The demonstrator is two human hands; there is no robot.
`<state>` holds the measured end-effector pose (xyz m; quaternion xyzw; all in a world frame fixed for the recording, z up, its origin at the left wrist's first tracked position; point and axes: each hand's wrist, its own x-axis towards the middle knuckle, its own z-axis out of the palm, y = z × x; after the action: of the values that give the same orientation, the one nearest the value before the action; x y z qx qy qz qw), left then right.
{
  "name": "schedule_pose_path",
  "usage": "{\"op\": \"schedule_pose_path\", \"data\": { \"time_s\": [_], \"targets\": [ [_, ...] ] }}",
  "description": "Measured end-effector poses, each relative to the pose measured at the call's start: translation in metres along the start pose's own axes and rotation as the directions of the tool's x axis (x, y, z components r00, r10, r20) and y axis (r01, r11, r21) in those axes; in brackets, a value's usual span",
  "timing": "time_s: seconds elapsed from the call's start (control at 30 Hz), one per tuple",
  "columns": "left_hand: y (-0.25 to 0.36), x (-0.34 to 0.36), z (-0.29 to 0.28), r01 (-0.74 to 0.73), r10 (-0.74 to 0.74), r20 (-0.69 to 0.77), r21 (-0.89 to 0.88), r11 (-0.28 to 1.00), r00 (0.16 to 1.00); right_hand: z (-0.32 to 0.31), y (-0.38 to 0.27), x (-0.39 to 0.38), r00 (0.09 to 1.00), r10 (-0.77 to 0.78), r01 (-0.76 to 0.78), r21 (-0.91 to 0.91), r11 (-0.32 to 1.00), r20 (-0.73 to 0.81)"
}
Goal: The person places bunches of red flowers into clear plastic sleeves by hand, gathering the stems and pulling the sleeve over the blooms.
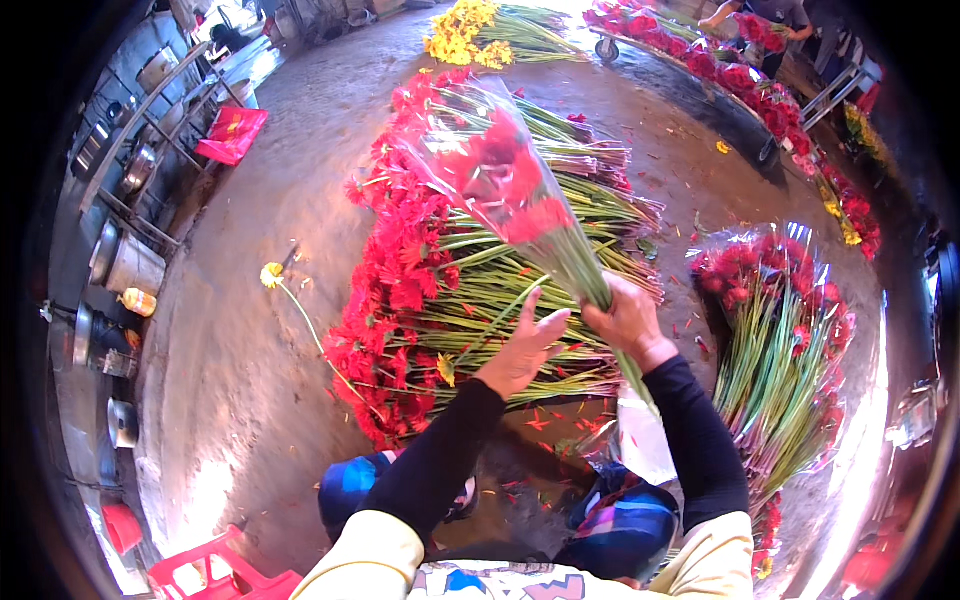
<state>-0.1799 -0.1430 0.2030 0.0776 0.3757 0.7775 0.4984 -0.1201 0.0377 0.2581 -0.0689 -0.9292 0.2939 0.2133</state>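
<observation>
At the near edge, a person's two forearms in dark sleeves rise from a pale top, above blue patterned cloth on the knees. The right hand (pixel 628 322) is closed in a fist around the green stems of a bunch of red flowers (pixel 505 185) wrapped in a clear sleeve; its grip is pressed tight on the stems, with the bunch held tilted up and away to the far left. The left hand (pixel 522 350) sits just beside it, palm turned toward the stems, fingers spread and loose, holding nothing.

Judging by this pose, the bunch could slip or fan apart, since only one fist holds many thin stems. The clear sleeve could also slide off the blooms, because the left hand is not steadying it.

Beyond the hands, a long heap of red flowers (pixel 420 270) lies on the concrete floor (pixel 250 330), blooms to the left and stems to the right. To the right lie sleeved bunches (pixel 785 330). A single yellow flower (pixel 272 274) lies to the left. Farther off are yellow flowers (pixel 465 35), and a low cart (pixel 690 75) loaded with red blooms at the far right, with another person beside it. Metal pots stand along the left wall.
</observation>
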Motion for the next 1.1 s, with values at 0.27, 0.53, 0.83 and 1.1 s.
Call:
{"op": "schedule_pose_path", "data": {
  "time_s": [0.27, 0.53, 0.83, 1.1],
  "targets": [
    [-0.037, 0.062, 0.034, 0.077, -0.093, -0.036, -0.324, 0.943, 0.995, -0.044, 0.012, -0.109, 0.998, 0.051, -0.052, -0.074, 0.996, -0.023],
    [-0.078, 0.124, 0.123, 0.21, -0.197, 0.089, -0.161, 0.964, 0.976, -0.065, 0.073, -0.278, 0.765, 0.629, -0.644, 0.138, 0.752, 0.143],
    [-0.281, 0.104, 0.319, 0.132, -0.35, 0.404, 0.478, 0.868, 0.845, -0.121, 0.128, -0.383, 0.425, 0.75, -0.725, 0.306, 0.617, -0.507],
    [-0.399, 0.116, 0.374, -0.474, -0.388, 0.659, 0.742, 0.475, 0.644, -0.265, 0.234, -0.407, 0.256, 0.523, -0.963, -0.169, 0.209, -0.813]
  ]
}}
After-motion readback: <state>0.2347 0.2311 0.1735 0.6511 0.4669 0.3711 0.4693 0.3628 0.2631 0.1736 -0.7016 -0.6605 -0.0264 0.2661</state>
